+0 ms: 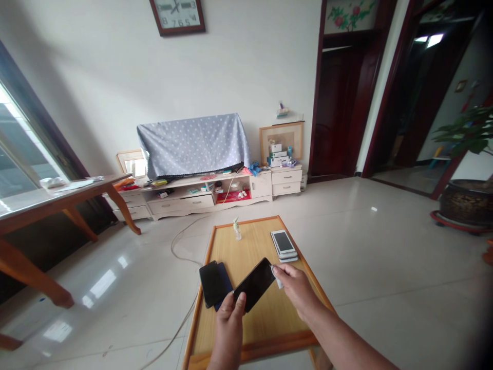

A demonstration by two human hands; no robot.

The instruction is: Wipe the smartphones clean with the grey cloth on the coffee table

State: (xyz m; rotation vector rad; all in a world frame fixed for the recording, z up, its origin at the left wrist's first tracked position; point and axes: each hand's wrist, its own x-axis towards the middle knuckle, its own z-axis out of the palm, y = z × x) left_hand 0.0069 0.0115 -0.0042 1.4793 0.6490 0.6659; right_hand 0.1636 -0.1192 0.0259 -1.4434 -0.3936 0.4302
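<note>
My left hand (230, 321) is closed on the near end of a black phone (256, 282), holding it tilted above a small wooden table (269, 318). At the phone's far corner, my right hand (293, 285) pinches a small white cloth or wipe (278, 280). Two dark phones (214, 282) lie stacked at the table's left edge. A stack of light-coloured phones (284, 244) sits at the right edge. A small spray bottle (236, 229) stands near the far edge.
A cable (181, 246) trails over the tiled floor left of the table. A large wooden table (46, 205) stands at left. A low white cabinet (208, 192) with a covered screen lines the wall. A potted plant (468, 195) is at right.
</note>
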